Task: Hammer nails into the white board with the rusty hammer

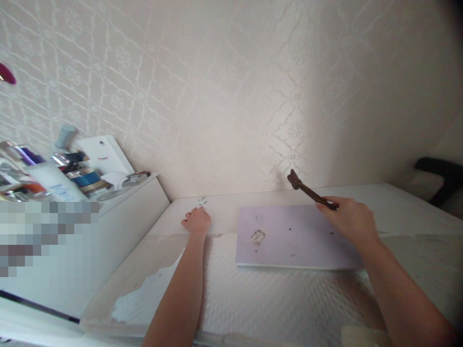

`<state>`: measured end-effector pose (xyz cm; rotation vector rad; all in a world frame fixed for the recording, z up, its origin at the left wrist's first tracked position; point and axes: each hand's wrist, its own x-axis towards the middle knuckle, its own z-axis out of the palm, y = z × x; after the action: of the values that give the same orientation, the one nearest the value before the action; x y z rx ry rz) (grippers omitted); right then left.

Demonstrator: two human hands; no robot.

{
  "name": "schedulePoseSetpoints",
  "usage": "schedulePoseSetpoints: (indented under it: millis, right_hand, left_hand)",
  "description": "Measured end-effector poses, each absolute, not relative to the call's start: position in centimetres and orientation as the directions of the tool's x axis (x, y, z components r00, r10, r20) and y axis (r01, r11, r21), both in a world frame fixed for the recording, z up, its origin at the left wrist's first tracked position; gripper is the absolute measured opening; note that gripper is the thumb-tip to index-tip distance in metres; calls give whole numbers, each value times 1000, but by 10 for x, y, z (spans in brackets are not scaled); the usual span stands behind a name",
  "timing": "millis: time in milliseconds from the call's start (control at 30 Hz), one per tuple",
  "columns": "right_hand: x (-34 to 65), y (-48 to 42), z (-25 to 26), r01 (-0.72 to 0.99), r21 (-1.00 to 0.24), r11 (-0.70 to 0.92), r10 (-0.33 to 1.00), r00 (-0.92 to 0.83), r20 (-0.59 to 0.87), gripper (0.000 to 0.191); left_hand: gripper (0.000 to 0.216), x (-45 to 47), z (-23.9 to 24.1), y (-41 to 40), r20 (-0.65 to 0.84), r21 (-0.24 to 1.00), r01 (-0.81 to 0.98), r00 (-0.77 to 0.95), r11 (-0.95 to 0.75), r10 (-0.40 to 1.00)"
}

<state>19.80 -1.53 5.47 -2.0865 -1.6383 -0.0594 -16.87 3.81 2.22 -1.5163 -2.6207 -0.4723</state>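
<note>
My right hand is wrapped around the handle of a small brown, rusty-looking hammer. The hammer's head points up and left, raised in front of the wall. Beneath it lies a flat pale-lilac board with several small dark holes and a printed mark. My left hand rests on the white surface left of the board, its fingers curled in. Just beyond its fingertips are some small greenish-grey bits, too small to name. Whatever the left fingers hold, if anything, is hidden.
The board lies on a white tabletop partly covered by textured, torn sheeting. At left, a white cabinet carries bottles, jars and a white box. A patterned wall stands behind; a black curved object is at right.
</note>
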Motion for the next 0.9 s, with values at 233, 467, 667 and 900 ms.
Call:
schedulePoseSetpoints:
  millis: [233,467,667,900]
  right_hand:
    - [198,-15,53,934,-332,-130,908,247,339,42]
    - [197,-14,51,933,-323,-161,902,272,336,40]
    - [196,-17,55,932,-325,-161,905,271,329,40]
    - [194,-18,56,936,-324,-138,907,251,339,40]
  left_hand:
    - [43,-168,23,44,265,228,838,-543,495,797]
    - [35,-192,27,66,249,135,873,-488,468,837]
    - [31,-200,28,73,245,173,894,-446,414,861]
    - [23,-199,30,68,246,287,874,-464,393,851]
